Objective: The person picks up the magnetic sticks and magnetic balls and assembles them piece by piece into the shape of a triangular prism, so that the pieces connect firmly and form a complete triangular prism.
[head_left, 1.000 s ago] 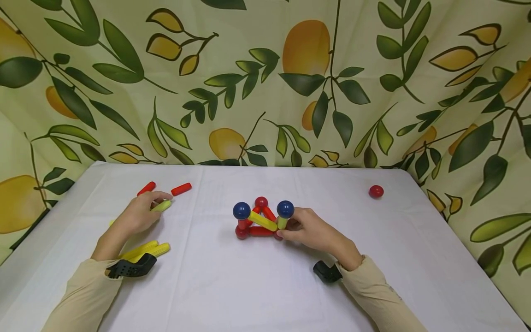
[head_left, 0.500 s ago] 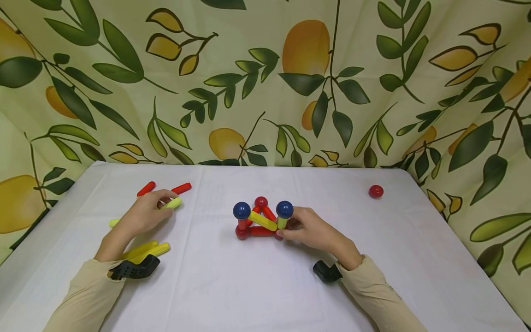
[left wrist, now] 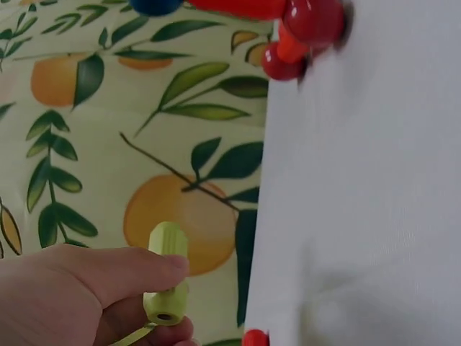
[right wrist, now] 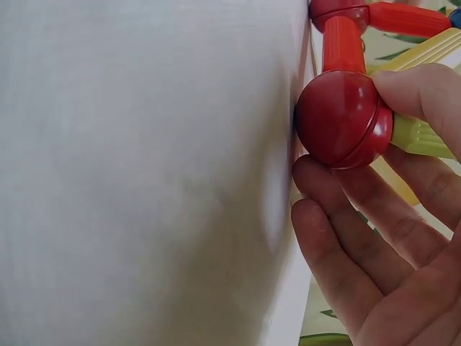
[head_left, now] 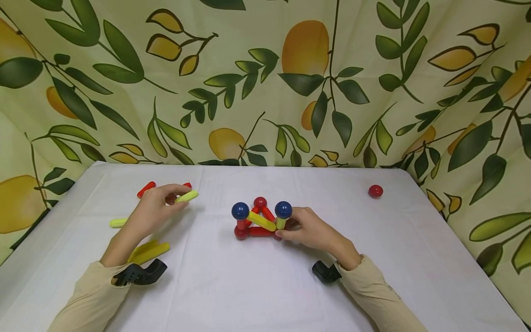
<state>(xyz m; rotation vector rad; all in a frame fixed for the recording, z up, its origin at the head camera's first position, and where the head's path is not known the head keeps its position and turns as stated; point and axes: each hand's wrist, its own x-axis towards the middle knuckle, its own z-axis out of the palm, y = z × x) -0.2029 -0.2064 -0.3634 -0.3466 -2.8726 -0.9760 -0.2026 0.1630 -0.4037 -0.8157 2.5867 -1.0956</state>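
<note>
A short lime-green rod (head_left: 187, 196), grooved and with a hole in its end, is pinched between the thumb and fingers of my left hand (head_left: 155, 207), raised above the table. Mid-table stands a construction of magnetic balls and rods: a triangle of red rods (head_left: 260, 232) joined by red balls (head_left: 260, 202). Two blue balls (head_left: 240, 210) top its upright rods, and a yellow rod (head_left: 262, 221) slants between. My right hand (head_left: 309, 230) grips its near right corner, thumb and fingers around the red ball (right wrist: 338, 119) and the base of the green upright (right wrist: 421, 137).
Two red rods (head_left: 146, 189) lie behind my left hand, one mostly covered by it. Another lime-green rod (head_left: 118, 223) and some yellow rods (head_left: 150, 252) lie by my left forearm. One loose red ball (head_left: 375, 191) sits at the far right. A patterned curtain (head_left: 265, 83) hangs behind.
My left hand has lifted the lime-green rod and carried it right toward the construction, uncovering the other green rod. My right hand stays at the corner.
</note>
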